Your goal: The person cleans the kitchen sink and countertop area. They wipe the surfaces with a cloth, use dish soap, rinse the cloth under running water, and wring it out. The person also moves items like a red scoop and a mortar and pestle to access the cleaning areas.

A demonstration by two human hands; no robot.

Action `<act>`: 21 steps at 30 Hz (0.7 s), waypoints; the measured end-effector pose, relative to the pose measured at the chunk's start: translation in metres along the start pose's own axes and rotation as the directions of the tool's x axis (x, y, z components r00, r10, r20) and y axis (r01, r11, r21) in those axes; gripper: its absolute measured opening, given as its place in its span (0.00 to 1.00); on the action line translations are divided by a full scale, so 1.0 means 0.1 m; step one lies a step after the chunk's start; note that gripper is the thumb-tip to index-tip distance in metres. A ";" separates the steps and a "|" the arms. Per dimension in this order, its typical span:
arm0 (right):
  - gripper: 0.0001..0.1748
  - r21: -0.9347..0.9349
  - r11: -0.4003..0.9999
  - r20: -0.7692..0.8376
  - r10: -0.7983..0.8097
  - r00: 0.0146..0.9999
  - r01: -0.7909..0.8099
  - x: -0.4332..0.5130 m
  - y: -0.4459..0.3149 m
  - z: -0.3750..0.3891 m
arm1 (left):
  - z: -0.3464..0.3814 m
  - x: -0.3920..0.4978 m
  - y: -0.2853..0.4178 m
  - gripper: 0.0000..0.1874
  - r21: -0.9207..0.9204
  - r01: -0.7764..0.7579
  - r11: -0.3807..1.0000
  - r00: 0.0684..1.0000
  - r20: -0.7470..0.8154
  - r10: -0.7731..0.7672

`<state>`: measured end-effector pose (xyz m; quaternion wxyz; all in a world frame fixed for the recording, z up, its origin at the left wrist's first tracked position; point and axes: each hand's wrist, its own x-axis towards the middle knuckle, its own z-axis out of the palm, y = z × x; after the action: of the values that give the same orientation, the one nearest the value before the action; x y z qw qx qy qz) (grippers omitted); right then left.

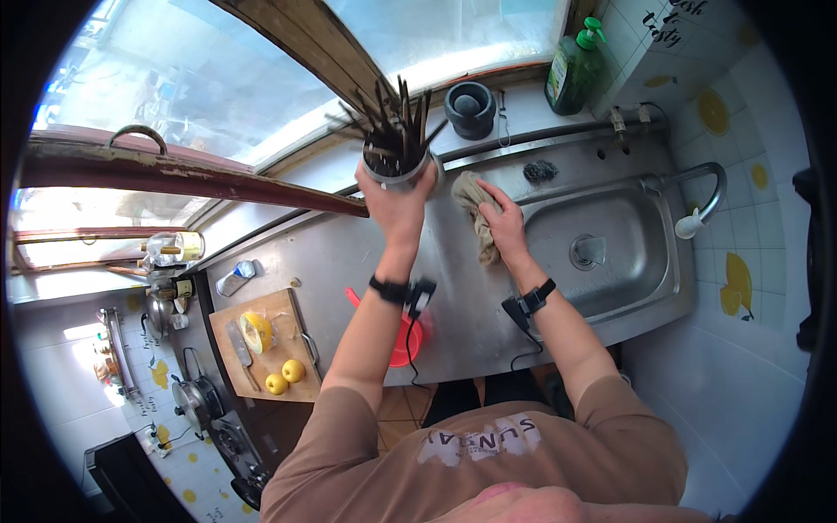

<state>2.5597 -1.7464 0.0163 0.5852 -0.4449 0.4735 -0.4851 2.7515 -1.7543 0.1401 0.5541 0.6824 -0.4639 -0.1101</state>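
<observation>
My left hand [400,209] grips a round utensil holder [392,178] near the windowsill. Many long dark sticks [399,134], perhaps chopsticks, stand up out of it and look slightly blurred. In my right hand [502,222] is a bunched beige cloth [472,196], resting on or just over the steel countertop [458,307] left of the sink. A red plastic dipper [407,343] sits below my left forearm, partly hidden by it.
A steel sink [614,287] with a curved faucet [713,189] is at right. A scouring pad [540,171] lies behind it. A stone mortar [469,110] and green soap bottle [575,72] stand on the sill. The open window frame [196,176] juts over the counter. A cutting board [288,386] holds a knife [239,343] and fruit.
</observation>
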 end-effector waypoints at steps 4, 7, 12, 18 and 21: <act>0.27 -0.300 0.869 0.120 -0.375 0.919 0.394 0.51 -0.29 0.53 | -0.75 -0.46 0.34 0.51 0.049 -0.041 0.998 0.997 0.060 0.038; 0.28 -0.285 0.700 0.349 -0.561 0.751 0.655 1.01 -0.33 1.19 | -1.18 -0.69 0.46 0.52 -0.007 0.130 0.991 0.977 0.168 -0.127; 0.29 -0.555 0.283 0.716 -0.316 0.622 0.782 1.52 -0.06 2.04 | -1.50 -0.94 0.48 0.49 0.067 0.146 0.987 0.975 0.158 -0.155; 0.23 -0.776 -0.010 0.602 -0.313 0.735 0.631 1.58 0.17 1.75 | -1.69 -0.74 0.37 0.52 -0.190 0.253 0.949 0.967 0.094 -0.239; 0.23 -0.841 -0.054 0.531 -0.267 0.804 0.538 1.61 0.13 1.48 | -1.70 -0.58 0.29 0.55 -0.139 0.214 0.967 0.976 0.059 -0.207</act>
<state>2.7209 -1.8943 0.0068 0.0081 -0.8802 0.4523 -0.1438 2.8184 -1.5978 0.2053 0.5769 0.6832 -0.3917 -0.2166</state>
